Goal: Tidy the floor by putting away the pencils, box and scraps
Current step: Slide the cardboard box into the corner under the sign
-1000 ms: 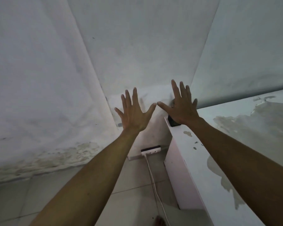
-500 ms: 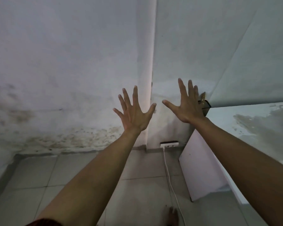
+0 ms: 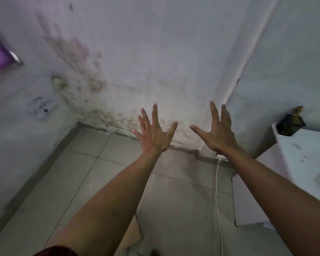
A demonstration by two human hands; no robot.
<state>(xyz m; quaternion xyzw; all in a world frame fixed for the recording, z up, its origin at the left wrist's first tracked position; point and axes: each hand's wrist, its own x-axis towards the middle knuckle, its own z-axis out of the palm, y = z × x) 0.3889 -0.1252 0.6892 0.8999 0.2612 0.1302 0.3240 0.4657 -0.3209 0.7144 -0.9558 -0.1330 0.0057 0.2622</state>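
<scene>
Stained wall (image 3: 118, 80) fills the view; left hand (image 3: 154, 133) and right hand (image 3: 218, 133) spread empty before it. No pencils visible; cardboard (image 3: 132, 235) lies below it. Tidying unstarted: look down.

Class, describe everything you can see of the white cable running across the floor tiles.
The white cable is thin, round and smooth, seemingly plastic-coated. It starts at a white plug at the foot of the wall, partly hidden by the right forearm, then lies slack on the grey floor tiles, running toward the camera and out of the frame's bottom edge.
</scene>
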